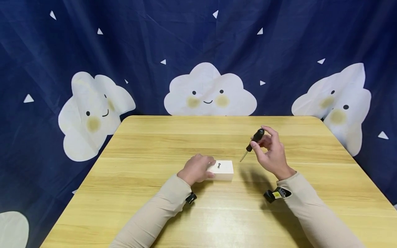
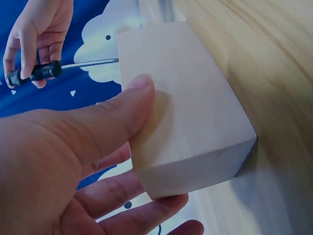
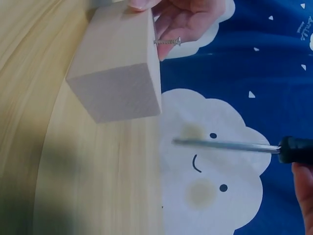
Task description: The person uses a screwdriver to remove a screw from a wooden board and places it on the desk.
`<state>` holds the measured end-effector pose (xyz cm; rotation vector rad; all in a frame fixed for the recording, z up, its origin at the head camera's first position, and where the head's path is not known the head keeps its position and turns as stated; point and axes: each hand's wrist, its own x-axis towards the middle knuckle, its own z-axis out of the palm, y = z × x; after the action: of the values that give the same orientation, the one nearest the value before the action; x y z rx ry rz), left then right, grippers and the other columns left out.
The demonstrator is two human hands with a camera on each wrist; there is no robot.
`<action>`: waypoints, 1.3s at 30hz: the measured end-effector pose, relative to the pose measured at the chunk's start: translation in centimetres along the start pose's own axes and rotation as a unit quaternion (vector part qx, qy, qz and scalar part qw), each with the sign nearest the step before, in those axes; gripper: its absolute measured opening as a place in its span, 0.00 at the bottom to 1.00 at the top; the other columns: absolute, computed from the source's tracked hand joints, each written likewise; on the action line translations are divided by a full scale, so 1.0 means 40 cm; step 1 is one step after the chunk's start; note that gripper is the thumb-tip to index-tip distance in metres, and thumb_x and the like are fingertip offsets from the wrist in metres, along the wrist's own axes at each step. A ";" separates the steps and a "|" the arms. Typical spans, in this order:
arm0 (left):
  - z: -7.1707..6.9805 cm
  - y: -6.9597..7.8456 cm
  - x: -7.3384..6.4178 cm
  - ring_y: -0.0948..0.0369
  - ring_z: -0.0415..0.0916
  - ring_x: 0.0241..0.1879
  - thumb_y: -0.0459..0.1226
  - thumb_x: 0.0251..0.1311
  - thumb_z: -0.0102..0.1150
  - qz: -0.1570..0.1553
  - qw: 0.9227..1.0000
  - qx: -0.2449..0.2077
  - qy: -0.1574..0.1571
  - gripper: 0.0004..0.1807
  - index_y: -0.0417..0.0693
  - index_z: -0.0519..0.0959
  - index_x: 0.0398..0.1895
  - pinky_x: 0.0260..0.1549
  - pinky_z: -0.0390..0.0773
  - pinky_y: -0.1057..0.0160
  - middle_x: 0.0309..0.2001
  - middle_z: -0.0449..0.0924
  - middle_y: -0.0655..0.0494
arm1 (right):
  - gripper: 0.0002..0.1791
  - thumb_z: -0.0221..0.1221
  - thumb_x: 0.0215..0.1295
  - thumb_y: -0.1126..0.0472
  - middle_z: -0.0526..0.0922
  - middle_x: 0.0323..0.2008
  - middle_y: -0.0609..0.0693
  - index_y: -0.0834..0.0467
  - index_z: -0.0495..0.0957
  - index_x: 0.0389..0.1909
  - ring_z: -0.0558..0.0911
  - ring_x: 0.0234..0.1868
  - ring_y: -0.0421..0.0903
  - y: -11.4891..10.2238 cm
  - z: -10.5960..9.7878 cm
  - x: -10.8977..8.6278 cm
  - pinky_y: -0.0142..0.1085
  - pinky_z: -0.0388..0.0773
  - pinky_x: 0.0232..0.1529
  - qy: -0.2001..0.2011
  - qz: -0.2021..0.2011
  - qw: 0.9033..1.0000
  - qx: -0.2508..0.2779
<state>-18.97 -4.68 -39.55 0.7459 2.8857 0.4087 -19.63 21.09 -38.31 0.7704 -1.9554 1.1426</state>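
Observation:
A pale wooden block [image 1: 224, 176] lies flat on the table, and my left hand [image 1: 197, 168] grips its left end, thumb on the near side and fingers round the far side. From the top face a screw [image 3: 167, 42] stands up, its thread partly showing above the wood. My right hand [image 1: 273, 155] holds a screwdriver [image 1: 255, 140] by its black handle, to the right of the block. The screwdriver's shaft [image 3: 225, 145] slants down to the left, its tip apart from both screw and block.
The wooden table [image 1: 149, 141] has light, striped grain. Behind it hangs a dark blue curtain [image 1: 142, 41] with white clouds and small triangles. Each wrist carries a small black camera, one of them the right wrist camera [image 1: 273, 195].

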 end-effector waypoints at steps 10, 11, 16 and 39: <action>-0.001 -0.011 0.002 0.59 0.73 0.36 0.46 0.50 0.74 0.029 0.999 -0.029 0.017 0.21 0.48 0.82 0.45 0.39 0.75 0.61 0.40 0.83 0.56 | 0.33 0.58 0.50 0.87 0.81 0.31 0.68 0.74 0.60 0.59 0.81 0.31 0.34 -0.005 0.026 0.007 0.23 0.77 0.31 0.052 -0.002 0.995 0.080; 0.000 -0.012 0.002 0.59 0.73 0.36 0.46 0.50 0.74 0.030 0.999 -0.033 0.016 0.21 0.47 0.82 0.45 0.39 0.75 0.61 0.40 0.83 0.56 | 0.32 0.58 0.51 0.86 0.81 0.30 0.68 0.75 0.60 0.59 0.81 0.31 0.34 -0.007 0.028 0.007 0.23 0.77 0.31 0.054 0.000 0.995 0.086; -0.003 -0.006 -0.002 0.58 0.74 0.39 0.45 0.51 0.73 0.027 0.999 -0.039 0.013 0.22 0.46 0.82 0.47 0.41 0.75 0.61 0.44 0.83 0.54 | 0.31 0.58 0.54 0.84 0.80 0.31 0.71 0.76 0.58 0.59 0.81 0.31 0.35 -0.015 0.040 0.010 0.24 0.77 0.31 0.065 0.007 0.992 0.108; -0.001 -0.006 0.008 0.52 0.76 0.51 0.46 0.48 0.75 0.008 1.000 -0.026 0.008 0.25 0.48 0.82 0.49 0.53 0.73 0.56 0.48 0.83 0.54 | 0.33 0.58 0.50 0.88 0.80 0.30 0.68 0.75 0.58 0.59 0.80 0.29 0.37 -0.043 0.117 0.007 0.25 0.78 0.28 0.045 0.012 0.988 0.147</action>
<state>-19.35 -4.73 -39.58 0.7604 2.8738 0.4932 -19.79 16.14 -38.87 0.8320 -1.7475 1.4755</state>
